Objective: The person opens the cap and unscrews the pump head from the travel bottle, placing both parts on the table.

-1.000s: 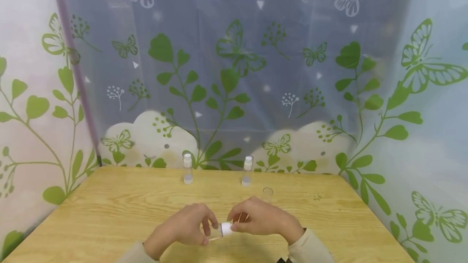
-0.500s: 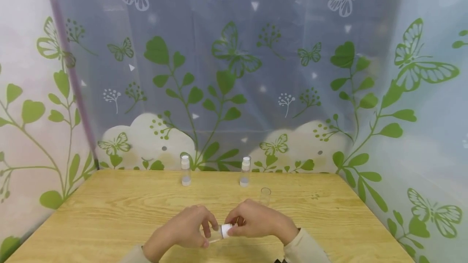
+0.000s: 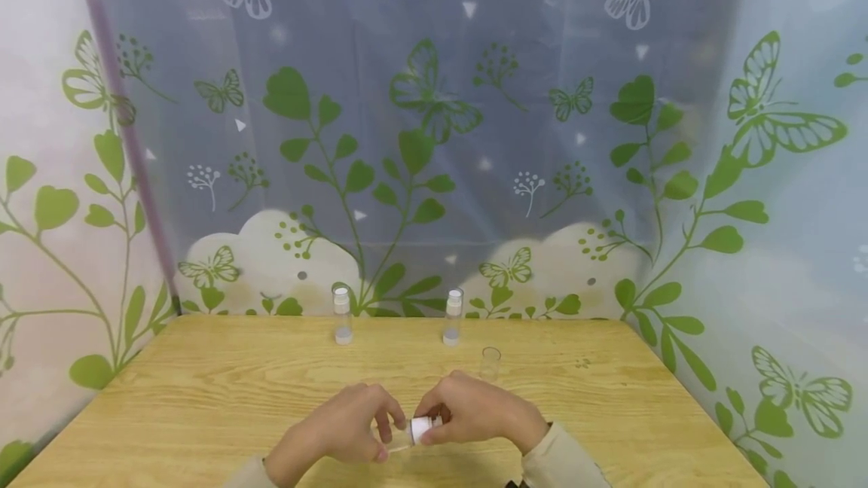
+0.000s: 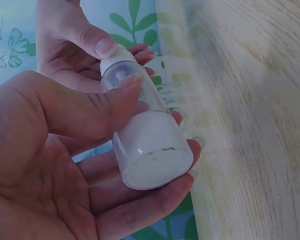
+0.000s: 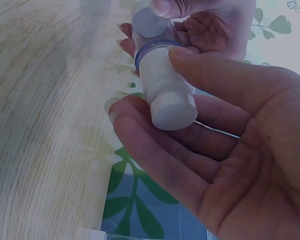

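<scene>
Above the near part of the table, a small clear pump bottle lies tilted on its side between both hands. My left hand holds its lower end: the thumb lies along the clear body and the fingers curl under the white base. With thumb and fingers my right hand grips the white pump collar at the other end. The round white pump head sticks out past the right thumb. A bluish ring shows where collar meets body.
A clear open-topped cap stands on the wooden table just beyond my right hand. Two similar capped pump bottles stand upright near the back edge, a left one and a right one. Behind them hangs a patterned curtain.
My right fingers have shifted around the collar, and more of the pump head now shows past them. The left hand keeps its hold. The head view has drifted slightly.
</scene>
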Tool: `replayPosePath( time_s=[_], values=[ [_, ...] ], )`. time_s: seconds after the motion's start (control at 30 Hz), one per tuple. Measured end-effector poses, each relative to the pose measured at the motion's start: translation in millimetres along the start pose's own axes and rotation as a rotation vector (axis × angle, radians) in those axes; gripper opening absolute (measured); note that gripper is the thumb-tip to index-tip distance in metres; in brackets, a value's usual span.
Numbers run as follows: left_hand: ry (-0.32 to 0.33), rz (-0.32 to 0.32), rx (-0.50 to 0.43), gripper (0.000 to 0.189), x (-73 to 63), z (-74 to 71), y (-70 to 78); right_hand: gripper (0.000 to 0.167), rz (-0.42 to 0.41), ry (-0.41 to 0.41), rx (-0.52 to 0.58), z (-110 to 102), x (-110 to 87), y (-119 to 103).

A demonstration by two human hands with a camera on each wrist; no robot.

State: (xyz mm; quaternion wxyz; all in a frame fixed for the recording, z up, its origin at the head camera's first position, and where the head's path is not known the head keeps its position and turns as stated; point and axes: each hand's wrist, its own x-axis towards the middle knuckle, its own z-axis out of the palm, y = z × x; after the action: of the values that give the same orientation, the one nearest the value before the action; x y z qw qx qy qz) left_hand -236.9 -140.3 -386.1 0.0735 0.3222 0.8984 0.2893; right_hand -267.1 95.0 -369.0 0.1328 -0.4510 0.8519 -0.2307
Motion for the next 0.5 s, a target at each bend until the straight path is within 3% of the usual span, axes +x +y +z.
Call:
replayPosePath(
  time_s=[0.5],
  values=[
    [0.006, 0.027, -0.022, 0.035, 0.4, 1.2, -1.0, 0.010, -0.123, 0.053, -0.035, 1.3, 2.7, 6.0]
  ],
)
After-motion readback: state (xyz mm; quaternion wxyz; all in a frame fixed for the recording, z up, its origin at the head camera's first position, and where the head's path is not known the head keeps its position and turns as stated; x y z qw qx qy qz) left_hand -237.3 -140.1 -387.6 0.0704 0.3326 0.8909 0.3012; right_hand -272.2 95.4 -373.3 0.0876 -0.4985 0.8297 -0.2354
